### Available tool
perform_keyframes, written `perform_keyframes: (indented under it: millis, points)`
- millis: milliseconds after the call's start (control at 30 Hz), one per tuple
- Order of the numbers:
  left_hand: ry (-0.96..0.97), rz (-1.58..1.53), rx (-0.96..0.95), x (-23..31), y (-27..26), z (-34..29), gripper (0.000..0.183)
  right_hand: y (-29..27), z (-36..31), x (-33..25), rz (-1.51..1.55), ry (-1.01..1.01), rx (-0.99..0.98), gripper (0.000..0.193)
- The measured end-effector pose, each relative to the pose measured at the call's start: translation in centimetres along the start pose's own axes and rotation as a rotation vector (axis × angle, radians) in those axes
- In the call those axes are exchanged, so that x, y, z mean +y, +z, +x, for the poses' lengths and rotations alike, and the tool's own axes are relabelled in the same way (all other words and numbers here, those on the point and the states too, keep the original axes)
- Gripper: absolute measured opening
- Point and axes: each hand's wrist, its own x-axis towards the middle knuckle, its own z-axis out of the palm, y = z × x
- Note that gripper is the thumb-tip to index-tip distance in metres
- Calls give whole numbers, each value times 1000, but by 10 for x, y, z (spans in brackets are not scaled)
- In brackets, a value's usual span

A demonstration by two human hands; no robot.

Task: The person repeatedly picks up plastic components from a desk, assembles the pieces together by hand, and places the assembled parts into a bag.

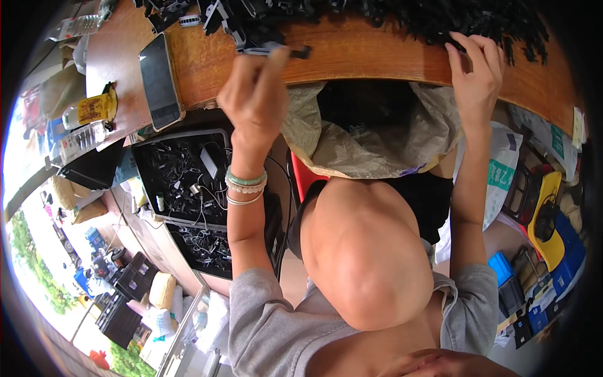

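My left hand, somewhat blurred, is raised over the wooden table's edge with its fingers closed. It grips a long, narrow black-and-grey plastic part, whose dark end sticks out to the right. Beyond it lies a heap of similar black plastic parts. My right hand is at the near edge of another pile of thin black parts, its thumb and fingers drawn together. Whatever is between those fingertips is too small and dark to name. Below the table edge, between my arms, hangs a wide-mouthed woven sack with a dark inside.
A dark-screened phone lies on the wooden table, left of my left hand. Black bins of small parts and cables stand below. A yellow-topped stool and blue boxes are to the right.
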Motion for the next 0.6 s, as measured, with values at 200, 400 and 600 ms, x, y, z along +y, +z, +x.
perform_keyframes:
  millis: [200, 400, 600]
  points:
    - [132, -151, -127, 22, 22, 2, 24, 3, -12, -13, 163, 55, 17, 21]
    - [-59, -226, -107, 31, 29, 10, 15, 4, -24, -27, 319, 197, 61, 23]
    - [-433, -196, -200, 40, 21, 7, 17, -7, -18, -29, 324, 373, -76, 23]
